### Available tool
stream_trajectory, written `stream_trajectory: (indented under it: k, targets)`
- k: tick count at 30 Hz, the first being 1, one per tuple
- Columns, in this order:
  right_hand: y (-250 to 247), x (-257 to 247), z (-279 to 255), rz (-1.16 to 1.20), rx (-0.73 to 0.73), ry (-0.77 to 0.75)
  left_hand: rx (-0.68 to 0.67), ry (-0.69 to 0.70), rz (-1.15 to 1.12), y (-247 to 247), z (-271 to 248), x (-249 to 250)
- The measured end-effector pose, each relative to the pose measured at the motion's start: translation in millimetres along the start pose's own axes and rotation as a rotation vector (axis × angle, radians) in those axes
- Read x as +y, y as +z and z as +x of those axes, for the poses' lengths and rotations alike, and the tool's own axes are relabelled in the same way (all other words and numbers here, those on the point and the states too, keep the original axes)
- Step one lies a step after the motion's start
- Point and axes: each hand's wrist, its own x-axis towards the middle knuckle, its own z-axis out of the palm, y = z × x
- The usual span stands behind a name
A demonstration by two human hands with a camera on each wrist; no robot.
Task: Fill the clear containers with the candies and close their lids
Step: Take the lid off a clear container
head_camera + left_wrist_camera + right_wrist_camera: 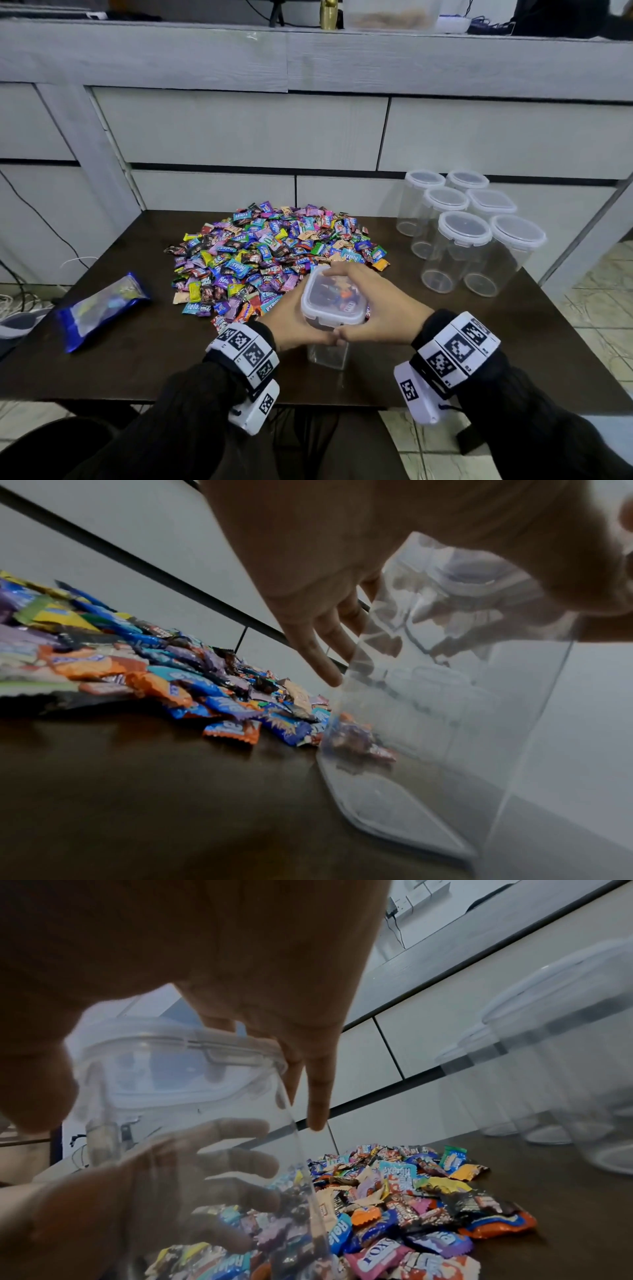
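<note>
Container [329,353] stands upright, lid [334,298] on top, grasped by left hand [291,318] and right hand [380,308].

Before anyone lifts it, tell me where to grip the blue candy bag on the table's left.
Take the blue candy bag across its narrow middle, coming from above. It lies flat and slanted on the table, apart from the candy pile, long sides exposed; the ends look crimped and floppy.
</note>
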Motion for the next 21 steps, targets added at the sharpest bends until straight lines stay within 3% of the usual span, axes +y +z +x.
stream_trajectory:
  k: [3, 9, 14, 17, 21]
  targets:
    - [1, 0, 4, -0.112, -0.022, -0.005, 0.041, 0.016, 0.088, 4, 0, 4]
    - [4, -11, 8, -0.584, 0.062, -0.147, 0.097, 0.032, 0.204, 5, 4, -8]
    - [6, -15, 3, -0.811, 0.303, -0.462, 0.069, 0.044, 0.259, 6, 11, -2]
    - [9, -12, 1, -0.852, 0.357, -0.575, 0.139, -0.106, 0.376, 2, 11, -7]
    - [-1, -2, 7, -0.9, 0.373, -0.558, 0.219, -0.11, 0.398, 3, 18, 1]
